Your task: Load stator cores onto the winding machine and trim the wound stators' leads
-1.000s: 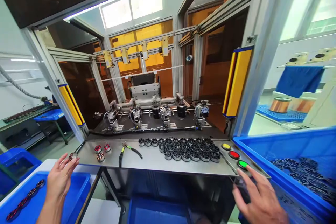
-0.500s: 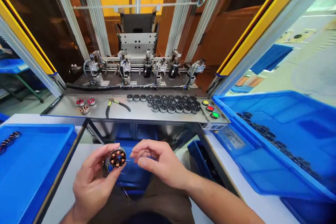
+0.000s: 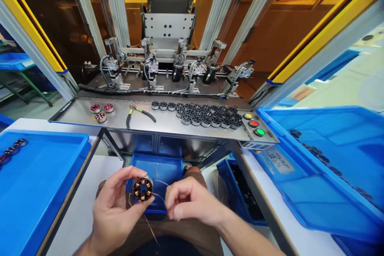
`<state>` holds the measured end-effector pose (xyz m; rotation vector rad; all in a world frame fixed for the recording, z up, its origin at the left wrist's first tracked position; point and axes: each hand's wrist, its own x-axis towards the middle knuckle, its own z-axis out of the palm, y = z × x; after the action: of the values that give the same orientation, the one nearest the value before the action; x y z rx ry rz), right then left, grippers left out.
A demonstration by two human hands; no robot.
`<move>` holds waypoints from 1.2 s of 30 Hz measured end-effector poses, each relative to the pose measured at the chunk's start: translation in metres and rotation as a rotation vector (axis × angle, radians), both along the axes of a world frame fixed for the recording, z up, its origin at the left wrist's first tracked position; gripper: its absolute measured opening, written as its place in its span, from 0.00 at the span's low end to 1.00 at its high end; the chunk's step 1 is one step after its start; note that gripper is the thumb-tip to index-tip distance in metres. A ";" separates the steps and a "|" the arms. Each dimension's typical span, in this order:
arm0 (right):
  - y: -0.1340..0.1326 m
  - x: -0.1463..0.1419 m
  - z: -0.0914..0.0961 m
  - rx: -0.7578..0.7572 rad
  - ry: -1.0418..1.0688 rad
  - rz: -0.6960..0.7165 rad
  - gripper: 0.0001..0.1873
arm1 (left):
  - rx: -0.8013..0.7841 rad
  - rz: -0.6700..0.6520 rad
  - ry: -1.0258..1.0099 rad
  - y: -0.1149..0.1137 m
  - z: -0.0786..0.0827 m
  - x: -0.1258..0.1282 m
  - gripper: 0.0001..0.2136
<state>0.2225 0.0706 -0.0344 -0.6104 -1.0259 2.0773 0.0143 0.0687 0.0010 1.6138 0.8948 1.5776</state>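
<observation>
My left hand is closed around the rim of a round motor stator with copper windings, its wound face turned towards me. Thin copper wires stick out from the stator's right side and reach my right hand. The fingers of that hand are curled together on the wire ends; the fingertips are partly hidden. Another loose wire hangs below the stator over my lap. Both hands are above a blue bin between my knees.
On the metal ledge lie green-black cutting pliers, several black stators in rows, and three wound stators. Yellow, red and green buttons sit at its right end. Blue trays stand left and right. Behind is a machine fixture.
The view has tilted down and shifted. My right hand has closed on wire and pulled it away from the stator, to the right. My left hand still holds the stator.
</observation>
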 end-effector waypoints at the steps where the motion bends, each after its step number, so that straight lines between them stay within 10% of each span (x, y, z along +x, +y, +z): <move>1: -0.004 -0.008 -0.004 -0.059 0.026 -0.016 0.21 | 0.013 -0.008 0.009 0.002 -0.001 0.002 0.34; 7: -0.015 -0.044 -0.007 -0.254 0.181 -0.091 0.21 | 0.038 -0.058 0.094 0.012 -0.008 0.016 0.34; 24: -0.026 -0.029 -0.006 -0.207 0.072 0.012 0.20 | -0.207 -0.068 0.056 0.015 -0.003 0.017 0.32; 36: 0.001 0.004 0.039 -0.018 -0.190 -0.195 0.24 | -0.296 -0.368 0.111 0.002 -0.009 0.015 0.31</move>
<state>0.2265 0.0714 0.0044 -0.8941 -1.0107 1.8868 0.0296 0.0710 -0.0084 1.5561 0.7908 1.0595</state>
